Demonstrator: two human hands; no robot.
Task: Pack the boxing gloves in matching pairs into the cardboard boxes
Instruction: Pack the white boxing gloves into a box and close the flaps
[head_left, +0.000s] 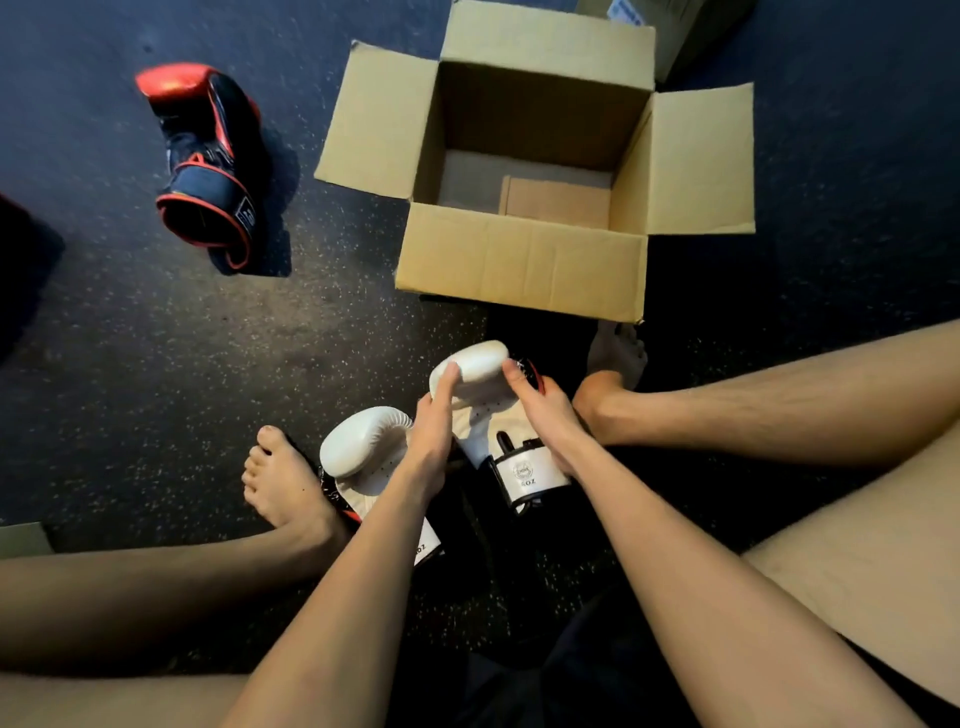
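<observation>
Head view looks down on a dark speckled floor (156, 364) where a person sits with bare legs spread. An open cardboard box (519, 260) stands straight ahead between the feet, all four flaps folded out. It holds no gloves; only a flat sheet lies on its bottom. A corner of another box (696, 36) shows behind it.

Well apart to the left, a black and red glove (208, 166) lies alone on the floor, with no mate in view.

Between the legs is the matching pair. One white glove (480, 364) is held just short of the box's near wall. Its long axis runs from the cuff near the person to the padded end, which points at the box. The other white glove (363, 441) lies beside the left foot (283, 483), partly under the left wrist.

The left hand (431, 441) and the right hand (545, 421) grip the held glove from either side. Each lays a thumb (451, 371) on the padded end, and the fingers wrap down round the flanks. How far they curl beneath cannot be told, since the glove hides them.

The coming move likely needs only a short lift forward over the near wall, padded end first. The left hand is the nearer one to fetch the mate afterwards.
</observation>
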